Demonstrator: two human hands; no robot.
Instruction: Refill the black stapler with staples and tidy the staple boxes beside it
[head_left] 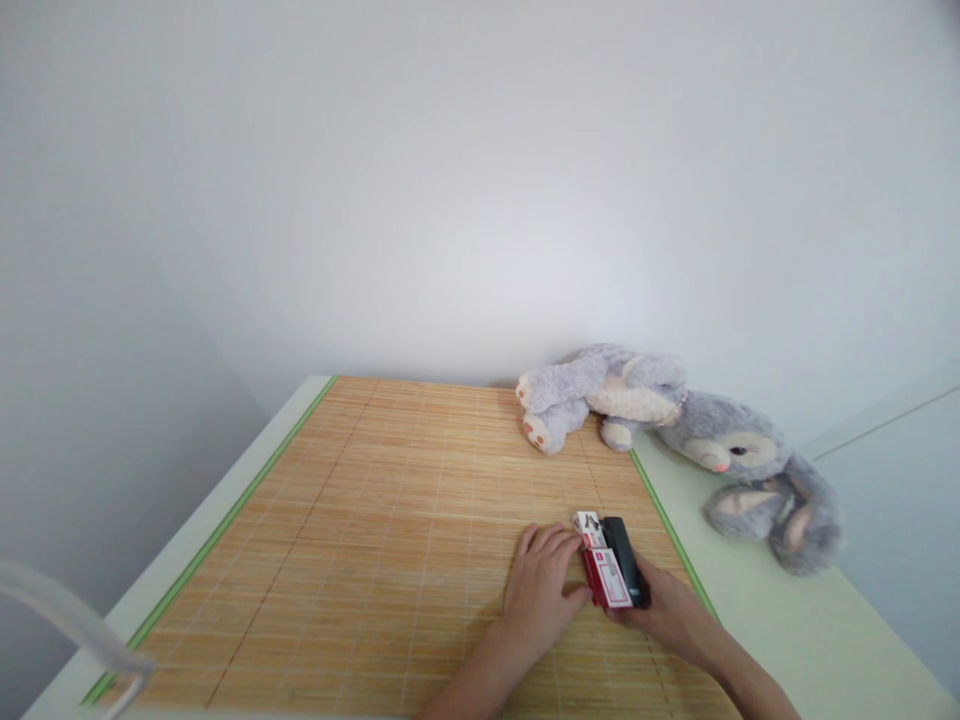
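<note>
A black stapler (622,560) lies lengthwise on the right part of the bamboo mat, pressed side by side with two small boxes. One is a white box (588,528) with a dark picture on it, at the far end. The other is a red and white box (609,577), nearer to me. My right hand (667,605) is closed around the near right side of this group, gripping the stapler, with its fingertips partly hidden underneath. My left hand (541,585) rests at the left, fingers stretched out and thumb apart. Its fingertips touch the boxes' left side.
The bamboo mat (360,530) with green edging covers most of the white table (795,620). A grey plush rabbit (630,400) lies along the back right, partly on the mat. A blurred pale curved thing (67,615) juts in at lower left. Behind stands a white wall (420,200).
</note>
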